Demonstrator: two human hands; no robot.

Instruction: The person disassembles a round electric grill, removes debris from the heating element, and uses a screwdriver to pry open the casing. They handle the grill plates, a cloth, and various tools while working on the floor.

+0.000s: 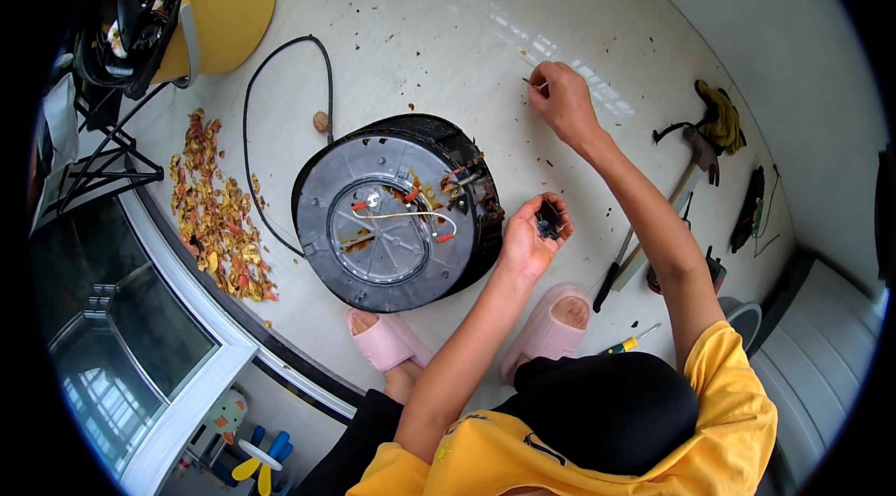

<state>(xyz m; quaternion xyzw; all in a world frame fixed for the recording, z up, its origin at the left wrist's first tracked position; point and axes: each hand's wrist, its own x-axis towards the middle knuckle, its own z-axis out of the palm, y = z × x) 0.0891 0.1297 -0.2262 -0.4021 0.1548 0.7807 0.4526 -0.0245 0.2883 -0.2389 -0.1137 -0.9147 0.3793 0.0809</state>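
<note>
My left hand (534, 239) is turned palm up, its fingers curled round several small black broken pieces (549, 218). Farther out, my right hand (563, 102) pinches a small thin dark piece (536, 83) just over the floor. A round black appliance (383, 216), resembling an upturned cooker base, lies to the left of my left hand. Its grey underside (327, 181) faces up, with rusty stains in the middle. A white wire (406, 215) with red-sleeved ends loops across it. The side nearest my left hand is broken, with wiring exposed. A black cord (246, 123) curves away from it.
Dark crumbs dot the pale floor (448, 20). Dried peels (224, 216) lie at left, below a yellow bucket (224, 6). To the right are a hammer (695, 151), work gloves (721, 118), a knife (611, 277) and a screwdriver (635, 340). Pink slippers (553, 333) are on my feet.
</note>
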